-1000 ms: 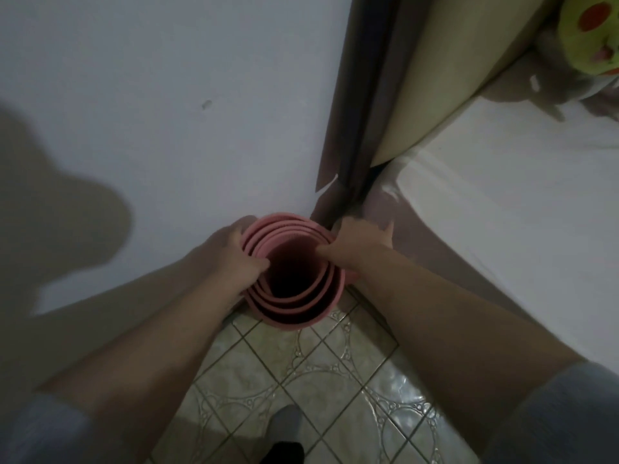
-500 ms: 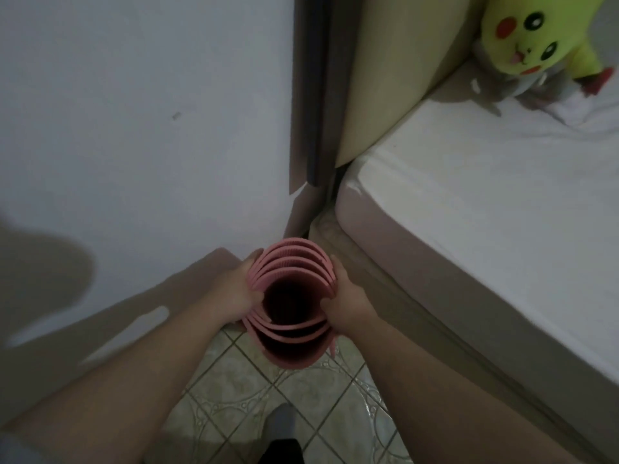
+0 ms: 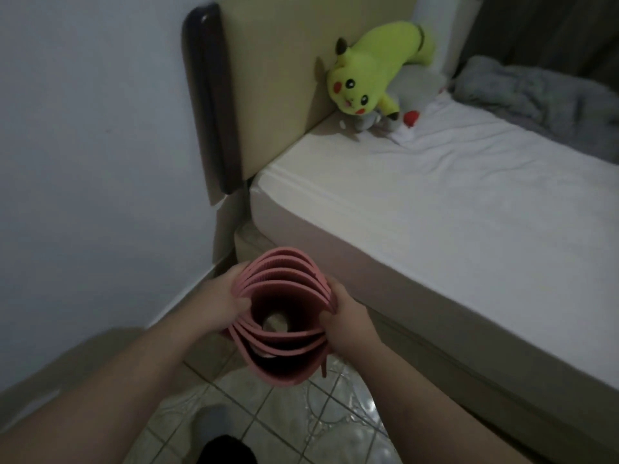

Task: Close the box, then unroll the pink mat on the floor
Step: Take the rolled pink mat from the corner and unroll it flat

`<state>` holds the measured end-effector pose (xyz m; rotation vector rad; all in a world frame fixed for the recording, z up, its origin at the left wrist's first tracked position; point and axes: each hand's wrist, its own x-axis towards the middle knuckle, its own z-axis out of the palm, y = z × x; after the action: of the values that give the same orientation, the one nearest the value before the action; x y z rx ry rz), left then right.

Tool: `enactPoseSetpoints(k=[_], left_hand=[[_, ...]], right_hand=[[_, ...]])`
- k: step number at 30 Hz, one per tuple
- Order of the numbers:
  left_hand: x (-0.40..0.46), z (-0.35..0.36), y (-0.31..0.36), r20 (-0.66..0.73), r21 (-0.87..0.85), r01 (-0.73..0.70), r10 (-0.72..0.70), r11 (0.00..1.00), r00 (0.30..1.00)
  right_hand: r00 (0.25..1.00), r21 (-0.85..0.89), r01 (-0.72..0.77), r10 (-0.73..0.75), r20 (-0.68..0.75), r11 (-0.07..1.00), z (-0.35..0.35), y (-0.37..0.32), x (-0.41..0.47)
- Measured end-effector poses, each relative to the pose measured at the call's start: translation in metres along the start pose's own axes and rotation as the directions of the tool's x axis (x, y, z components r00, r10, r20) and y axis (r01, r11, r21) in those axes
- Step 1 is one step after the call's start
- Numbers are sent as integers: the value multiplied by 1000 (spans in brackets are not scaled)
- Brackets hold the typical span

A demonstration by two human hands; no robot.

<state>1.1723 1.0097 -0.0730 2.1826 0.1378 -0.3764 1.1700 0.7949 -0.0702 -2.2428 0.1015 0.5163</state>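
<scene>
The pink mat (image 3: 284, 370) is rolled up and stands on end below me, so I look down into its loose coils and see a patch of floor through the core. My left hand (image 3: 221, 304) grips the roll's left side with the thumb hooked over the top edge. My right hand (image 3: 348, 316) grips the right side, thumb on the rim. The roll is between the wall and the bed. No box is in view.
A bed (image 3: 452, 209) with a white sheet fills the right side, its beige headboard (image 3: 274, 82) against the wall (image 3: 93, 145). A yellow plush toy (image 3: 371, 72) and a grey blanket (image 3: 542, 95) lie on it. Patterned floor tiles (image 3: 335, 426) show below.
Both hands have brought the roll out of the corner, toward me and lower in view. My view has risen, and more of the bed and the plush toy now show.
</scene>
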Motion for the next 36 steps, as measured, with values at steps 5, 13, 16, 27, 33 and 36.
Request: enactPoseSetpoints(k=[5,13,16,27,33,36], left_hand=[[-66,57,47,58,-46,-66,69,997,996],[-173,130,100,152,-2,-177,175,984,973],[-223,150,100,154,-5,-225,223,974,963],[-405,221,95,261,59,-294,270,954,927],[-495,286,94,318,37,-266,241,963,917],[-545,325,87,308,38,-227,205,973,929]], right_hand=[[996,5,4,-4,-93,1000,-55,41,-92],[962,79,-34,55,-268,996,-91,107,-243],[945,88,-42,68,-321,995,-82,125,-301],[897,196,-100,173,-406,976,-31,200,-500],[902,260,-106,203,-380,960,-21,266,-598],[898,252,-117,211,-385,961,-17,302,-647]])
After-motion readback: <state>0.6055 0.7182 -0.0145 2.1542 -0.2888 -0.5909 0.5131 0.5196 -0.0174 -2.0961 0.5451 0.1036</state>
